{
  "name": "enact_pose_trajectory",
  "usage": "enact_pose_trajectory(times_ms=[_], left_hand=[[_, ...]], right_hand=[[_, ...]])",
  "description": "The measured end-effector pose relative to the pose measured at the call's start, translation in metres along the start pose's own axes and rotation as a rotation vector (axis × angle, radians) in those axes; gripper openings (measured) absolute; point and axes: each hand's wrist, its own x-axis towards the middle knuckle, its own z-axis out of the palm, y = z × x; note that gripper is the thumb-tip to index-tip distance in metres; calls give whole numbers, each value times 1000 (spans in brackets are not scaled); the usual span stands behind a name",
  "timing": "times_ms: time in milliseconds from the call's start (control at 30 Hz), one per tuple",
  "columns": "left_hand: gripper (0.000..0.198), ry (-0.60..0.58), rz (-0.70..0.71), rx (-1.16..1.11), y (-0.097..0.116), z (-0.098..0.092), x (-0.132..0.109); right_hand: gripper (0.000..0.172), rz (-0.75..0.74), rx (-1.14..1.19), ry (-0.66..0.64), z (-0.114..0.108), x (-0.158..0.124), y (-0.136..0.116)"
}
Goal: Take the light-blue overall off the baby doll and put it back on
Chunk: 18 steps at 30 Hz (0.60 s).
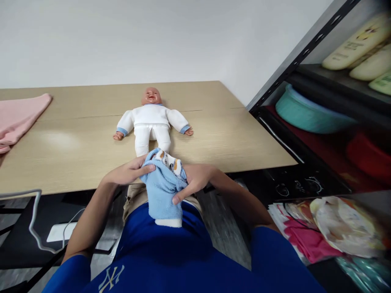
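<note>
A small light blue fleecy garment point(163, 195) is held up in front of my waist. It has a white band at its lower end and a white, orange-patterned part at its upper opening. My left hand point(130, 170) grips its upper left edge, thumb on the outside. On the other side, my right hand point(195, 179) pinches the right edge, with its thumb pressed on the blue cloth. Most fingers of both hands are hidden by the cloth. Just beyond lies a baby doll point(152, 118) on its back, arms spread, in a white top with blue cuffs and white trousers.
The doll lies on a wooden table point(220, 134) against a white wall. A pink cloth point(21, 118) is at its left. On the right, a black shelf holds pale bottles point(354, 44) and a teal basin point(311, 110). A white cable point(35, 215) hangs off the table's left front.
</note>
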Motion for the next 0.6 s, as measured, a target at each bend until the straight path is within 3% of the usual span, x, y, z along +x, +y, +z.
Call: enact_pose_trajectory(times_ms=[67, 133, 233, 300, 400, 500, 600], left_hand=[[63, -51, 55, 19, 5, 6, -4], [63, -135, 121, -25, 7, 11, -8], [54, -250, 139, -118, 7, 18, -10], [47, -264, 172, -175, 4, 21, -7], [36, -198, 293, -223, -6, 20, -6], [36, -64, 281, -244, -16, 21, -14], [41, 71, 165, -302, -16, 32, -26]], right_hand=[[53, 4, 73, -12, 0, 0, 2], [47, 14, 111, 75, 1, 0, 4], [54, 42, 154, 194, 2, 2, 8], [62, 77, 217, 231, 5, 3, 12], [77, 117, 338, 250, 9, 4, 24], [95, 71, 462, 108, 10, 5, 37], [85, 4, 484, -20, 11, 6, 42]])
